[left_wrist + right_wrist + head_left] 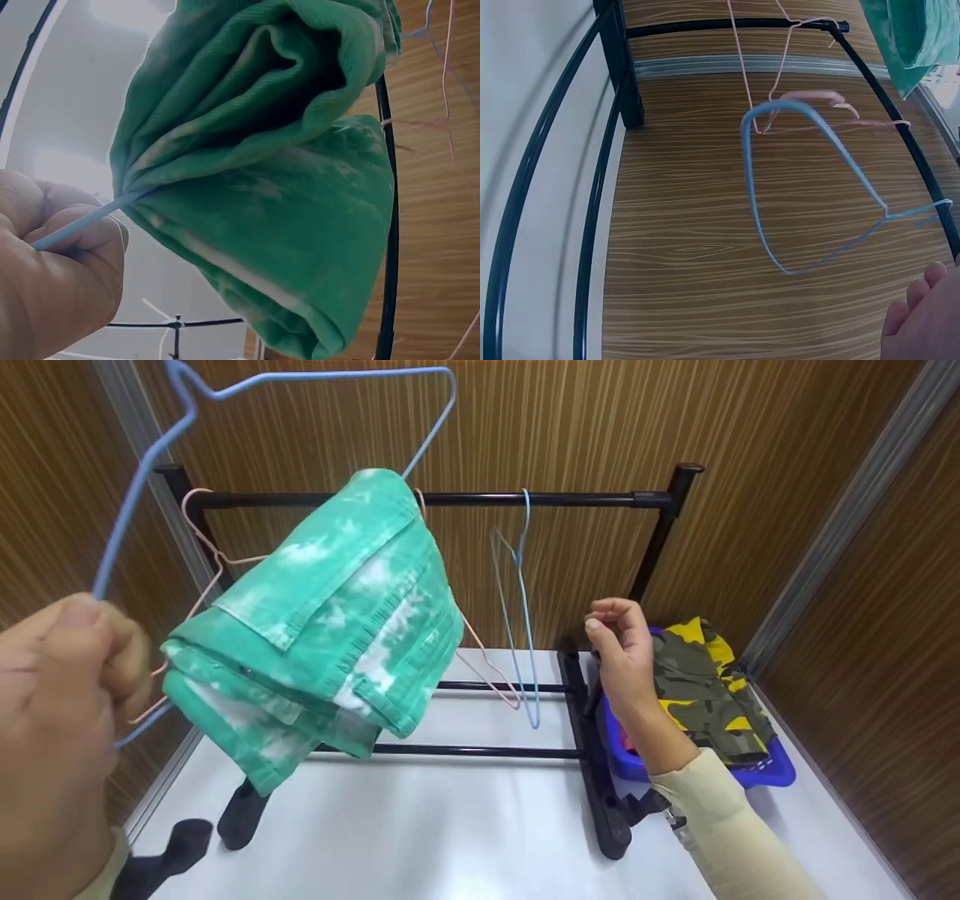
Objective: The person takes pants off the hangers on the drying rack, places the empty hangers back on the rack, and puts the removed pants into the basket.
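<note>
My left hand grips a blue wire hanger by its side corner, raised in front of the rack. Folded over the hanger's lower bar hang green-and-white tie-dyed pants, with a pocket and a belt loop showing. In the left wrist view, curled fingers hold the blue bar right beside the folded green cloth. My right hand is raised near the rack's right post, its fingers loosely bent and holding nothing. Only its fingertips and part of the hand show in the right wrist view.
A black clothes rack stands on the white surface before wood-grain panels. Another blue hanger hangs right of centre, pink hangers further left. Behind my right forearm, a purple-blue basket holds a yellow-and-green camouflage garment.
</note>
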